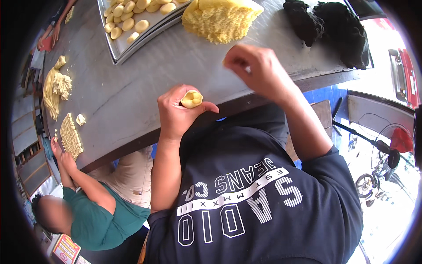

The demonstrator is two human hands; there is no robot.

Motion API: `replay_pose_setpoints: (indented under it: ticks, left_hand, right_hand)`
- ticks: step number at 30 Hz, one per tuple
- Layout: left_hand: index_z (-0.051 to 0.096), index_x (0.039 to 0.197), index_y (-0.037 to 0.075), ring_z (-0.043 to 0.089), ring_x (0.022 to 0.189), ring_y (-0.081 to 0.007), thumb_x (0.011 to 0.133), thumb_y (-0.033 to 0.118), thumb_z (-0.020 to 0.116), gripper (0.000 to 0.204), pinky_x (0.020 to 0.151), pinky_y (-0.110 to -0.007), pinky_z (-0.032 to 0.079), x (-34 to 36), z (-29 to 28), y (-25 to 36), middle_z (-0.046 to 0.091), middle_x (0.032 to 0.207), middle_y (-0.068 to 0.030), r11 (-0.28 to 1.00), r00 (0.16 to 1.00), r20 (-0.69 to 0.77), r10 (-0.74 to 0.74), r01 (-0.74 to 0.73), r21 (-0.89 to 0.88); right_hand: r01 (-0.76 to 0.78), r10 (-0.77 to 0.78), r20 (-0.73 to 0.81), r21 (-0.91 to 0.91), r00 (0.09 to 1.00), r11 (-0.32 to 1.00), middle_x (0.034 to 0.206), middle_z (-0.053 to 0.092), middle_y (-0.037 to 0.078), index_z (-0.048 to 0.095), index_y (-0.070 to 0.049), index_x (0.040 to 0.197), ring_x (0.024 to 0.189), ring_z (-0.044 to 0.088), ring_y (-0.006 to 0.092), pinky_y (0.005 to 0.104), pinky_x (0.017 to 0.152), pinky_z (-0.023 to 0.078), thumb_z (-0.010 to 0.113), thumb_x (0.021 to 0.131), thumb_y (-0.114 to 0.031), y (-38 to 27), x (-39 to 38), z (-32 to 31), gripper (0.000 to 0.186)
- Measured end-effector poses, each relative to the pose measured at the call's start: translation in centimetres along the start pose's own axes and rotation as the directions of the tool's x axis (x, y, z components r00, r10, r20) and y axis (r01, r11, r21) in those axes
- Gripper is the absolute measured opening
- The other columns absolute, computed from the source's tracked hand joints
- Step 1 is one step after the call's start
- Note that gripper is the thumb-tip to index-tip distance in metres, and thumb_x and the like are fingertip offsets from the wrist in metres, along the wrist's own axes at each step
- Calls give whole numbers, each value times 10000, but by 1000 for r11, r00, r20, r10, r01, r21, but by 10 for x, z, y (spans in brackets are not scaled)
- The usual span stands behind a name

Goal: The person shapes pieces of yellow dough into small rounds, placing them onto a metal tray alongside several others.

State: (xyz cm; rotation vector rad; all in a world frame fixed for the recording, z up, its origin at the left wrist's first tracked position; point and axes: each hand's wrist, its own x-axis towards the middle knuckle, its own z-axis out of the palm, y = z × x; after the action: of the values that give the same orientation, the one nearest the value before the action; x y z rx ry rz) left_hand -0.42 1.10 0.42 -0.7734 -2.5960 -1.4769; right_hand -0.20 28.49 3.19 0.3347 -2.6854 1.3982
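Pale yellow and soft-looking, the dough cup (191, 99) sits in your left hand (173, 110) above the near edge of the table (118, 99), hollowed inside, its rim uneven. Your left fingers curl around it, thumb extended. Your right hand (254, 66) is raised, fingers bent inward; whether they pinch anything is unclear. Beyond, a metal tray (121, 49) holds many smooth, rounded dough pieces (141, 26).
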Motion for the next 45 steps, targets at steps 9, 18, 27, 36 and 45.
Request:
replay_pose_setpoints:
  ticks: [9,18,27,36,45]
  left_hand:
    - [707,888,58,705,754,-259,544,266,1160,606,695,-385,580,3,-8,-4,759,864,-67,985,989,148,28,-2,-173]
    - [699,871,44,790,732,-302,692,297,1117,520,716,-399,623,-10,-5,6,747,764,-130,994,971,225,-81,95,-54]
    - [700,873,40,787,770,-352,772,148,1039,370,711,-403,618,-12,-5,2,769,827,-128,988,979,181,-90,110,-105]
    - [668,833,57,665,658,-326,671,399,1106,578,641,-391,545,-8,-5,2,672,735,-96,984,978,113,-176,179,-14]
    - [679,856,36,685,696,-319,711,138,1026,389,680,-417,572,-10,6,1,686,766,-89,992,989,71,-127,128,-9]
  right_hand:
    - [124,-149,246,111,958,986,984,760,144,735,-33,1054,908,787,381,460,811,635,821,953,-60,-44,-3,33,135]
    - [50,-58,191,46,980,998,1166,758,163,725,-41,1188,1152,755,392,483,964,623,850,879,-76,-52,2,48,335]
    - [147,-141,128,-43,982,988,1142,755,142,738,-40,1192,1139,732,369,477,1001,615,848,902,-130,-63,-4,39,323]
    - [206,-202,44,-299,978,932,992,822,86,798,-93,1134,985,802,348,485,843,638,762,1007,-147,-28,11,6,142]
    - [36,-28,161,-51,987,998,965,776,170,616,-86,1354,993,790,404,526,839,625,840,936,-171,-57,6,43,482]
